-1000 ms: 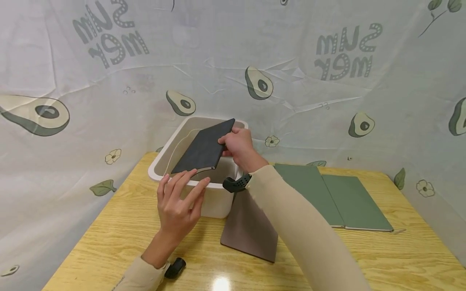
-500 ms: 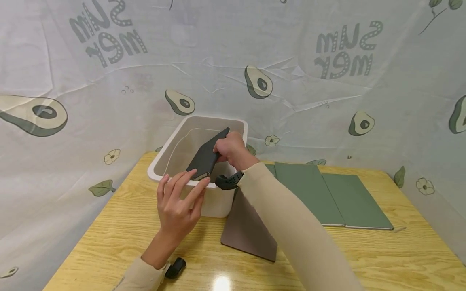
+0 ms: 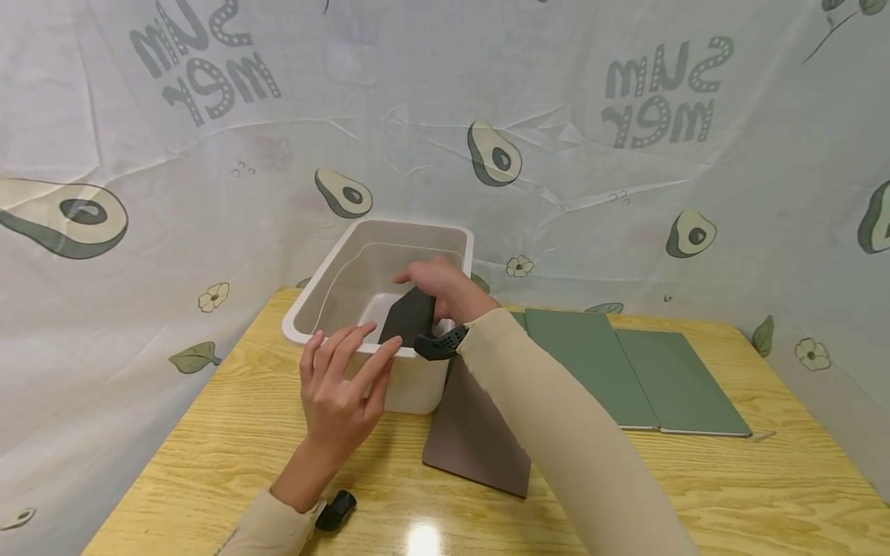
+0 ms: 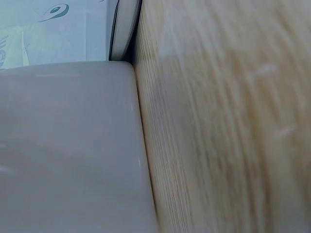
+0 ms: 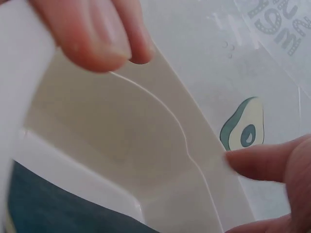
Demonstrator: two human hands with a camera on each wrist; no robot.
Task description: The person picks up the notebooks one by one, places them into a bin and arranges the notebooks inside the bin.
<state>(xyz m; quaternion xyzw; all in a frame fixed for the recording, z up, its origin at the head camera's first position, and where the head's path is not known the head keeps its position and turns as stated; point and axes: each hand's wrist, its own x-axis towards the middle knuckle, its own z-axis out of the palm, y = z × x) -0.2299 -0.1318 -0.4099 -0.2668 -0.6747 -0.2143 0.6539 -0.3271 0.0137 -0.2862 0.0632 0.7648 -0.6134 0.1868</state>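
The white plastic bin stands on the wooden table, its interior partly visible. A black notebook is inside it, tilted near the right wall. My right hand is over that notebook's upper edge; one digit points out straight, and the fingers beyond the cover are partly hidden. In the right wrist view the notebook lies low in the bin, and the extended finger is apart from it. My left hand rests on the bin's front rim with its fingers spread and fairly straight.
A brown notebook lies just right of the bin, under my right forearm. Farther right are green notebooks, side by side. A printed curtain hangs behind the table.
The black notebook has gone down into the bin and become steeper. My right hand moved down with it, and a digit has since straightened away from the cover. My left hand stays put.
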